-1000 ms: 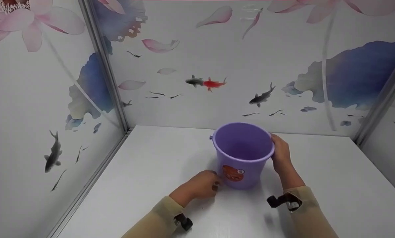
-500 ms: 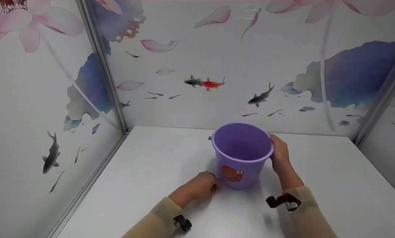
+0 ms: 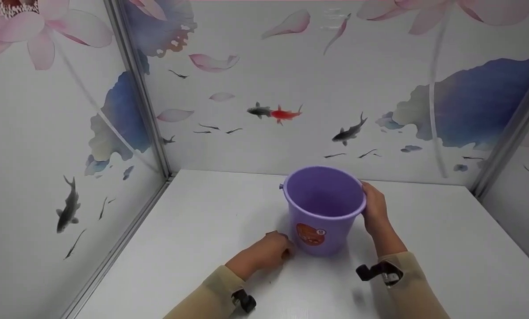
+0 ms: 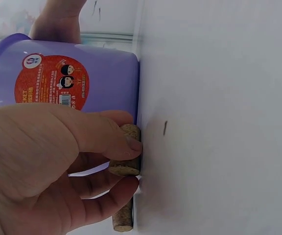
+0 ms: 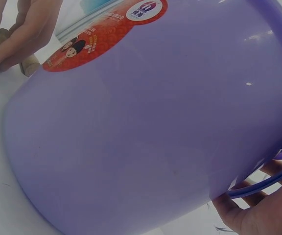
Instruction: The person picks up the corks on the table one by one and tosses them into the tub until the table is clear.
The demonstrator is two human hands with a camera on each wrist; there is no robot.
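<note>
A purple bucket (image 3: 322,230) with a red label stands upright on the white table (image 3: 193,212). My right hand (image 3: 375,208) holds it at the right side, just below the rim; in the right wrist view its fingers are by the bucket's handle (image 5: 263,187). Low at the bucket's left side, my left hand (image 3: 271,250) pinches a cork (image 4: 125,167) between thumb and fingers, right at the table surface. A second cork (image 4: 123,219) lies on the table close by, partly covered by the fingers. From the head view both corks are hidden by the left hand.
A white back wall (image 3: 237,150) with painted fish and petals rises behind the table. Another painted panel (image 3: 29,146) closes the left side, joined by a metal post (image 3: 142,88). A small dark mark (image 4: 165,128) shows on the tabletop.
The left hand's fingers have drawn together a little beside the bucket. The bucket and the right hand stay where they were.
</note>
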